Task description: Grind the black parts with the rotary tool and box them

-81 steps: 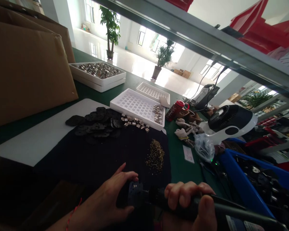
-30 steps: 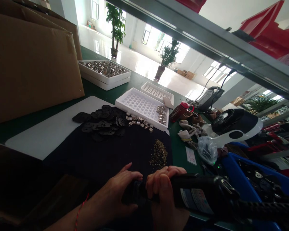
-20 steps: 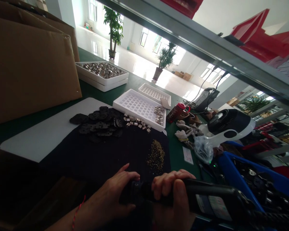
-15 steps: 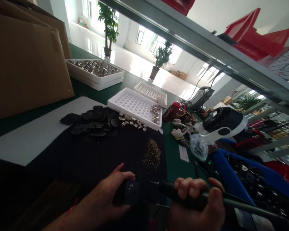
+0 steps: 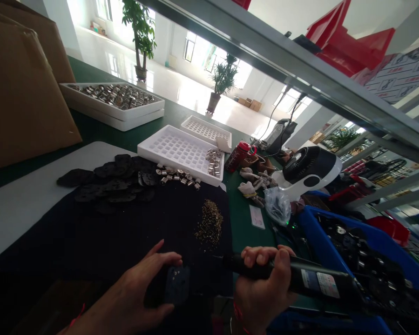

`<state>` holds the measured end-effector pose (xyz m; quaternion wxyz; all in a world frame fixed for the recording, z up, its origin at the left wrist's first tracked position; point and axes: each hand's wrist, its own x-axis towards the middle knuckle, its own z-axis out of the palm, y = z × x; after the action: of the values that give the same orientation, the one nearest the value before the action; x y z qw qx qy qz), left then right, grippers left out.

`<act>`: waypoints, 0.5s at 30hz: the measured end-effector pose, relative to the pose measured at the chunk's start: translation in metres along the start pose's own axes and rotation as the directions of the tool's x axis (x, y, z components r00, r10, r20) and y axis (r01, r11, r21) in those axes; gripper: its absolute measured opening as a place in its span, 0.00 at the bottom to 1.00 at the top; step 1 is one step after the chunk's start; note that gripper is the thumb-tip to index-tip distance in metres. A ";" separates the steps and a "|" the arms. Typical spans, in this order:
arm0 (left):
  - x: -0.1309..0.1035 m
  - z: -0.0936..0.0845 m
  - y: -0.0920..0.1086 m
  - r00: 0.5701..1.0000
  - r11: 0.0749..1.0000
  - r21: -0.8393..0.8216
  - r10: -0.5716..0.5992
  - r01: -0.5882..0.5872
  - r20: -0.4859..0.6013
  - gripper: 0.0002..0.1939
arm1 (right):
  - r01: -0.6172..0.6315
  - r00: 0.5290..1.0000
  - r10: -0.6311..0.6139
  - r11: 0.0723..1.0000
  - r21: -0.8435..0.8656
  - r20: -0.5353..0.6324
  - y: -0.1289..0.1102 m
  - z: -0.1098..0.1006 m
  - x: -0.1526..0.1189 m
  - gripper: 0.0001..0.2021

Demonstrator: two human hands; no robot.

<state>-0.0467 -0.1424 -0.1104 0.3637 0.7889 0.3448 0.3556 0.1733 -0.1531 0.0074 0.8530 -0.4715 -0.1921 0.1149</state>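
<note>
My left hand (image 5: 136,288) grips a dark flat plate (image 5: 177,284) between thumb and fingers, over the near edge of the dark cloth (image 5: 143,232). Small shiny dots, like screw heads, show on its face. My right hand (image 5: 265,279) is wrapped round a black electric screwdriver (image 5: 296,275). Its thin bit points left, toward the small brass-coloured screws (image 5: 209,223) and the plate, touching neither as far as I can see. Further back on the cloth lies a pile of similar dark plates (image 5: 115,181), beside several loose silvery metal parts (image 5: 178,176).
A white gridded tray (image 5: 174,146) stands behind the cloth, and a fuller white tray (image 5: 115,111) at the back left. Cardboard (image 5: 24,93) rises at left. On the right are a red bottle (image 5: 238,156), a fan (image 5: 310,170) and a blue bin (image 5: 310,223). A metal shelf beam (image 5: 265,56) crosses overhead.
The view has turned slightly, so the bench appears shifted left. The screwdriver's rear end has come up, its label showing more fully, and its tip sits slightly further from the plate. Both grips stay.
</note>
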 end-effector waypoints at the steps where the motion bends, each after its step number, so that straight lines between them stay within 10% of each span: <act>1: 0.001 -0.002 0.002 1.000 1.000 0.005 -0.010 0.010 0.007 0.43 | 0.011 1.000 -0.011 1.000 -0.006 -0.010 -0.001 0.000 0.001 0.11; 15: 0.007 -0.014 0.016 0.995 0.996 0.058 -0.074 0.071 0.059 0.41 | -0.001 1.000 0.001 1.000 0.000 -0.012 0.008 0.002 0.010 0.11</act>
<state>-0.0501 -0.1398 -0.0883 0.3645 0.7962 0.3719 0.3081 0.1813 -0.1434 0.0043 0.8540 -0.4724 -0.1867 0.1125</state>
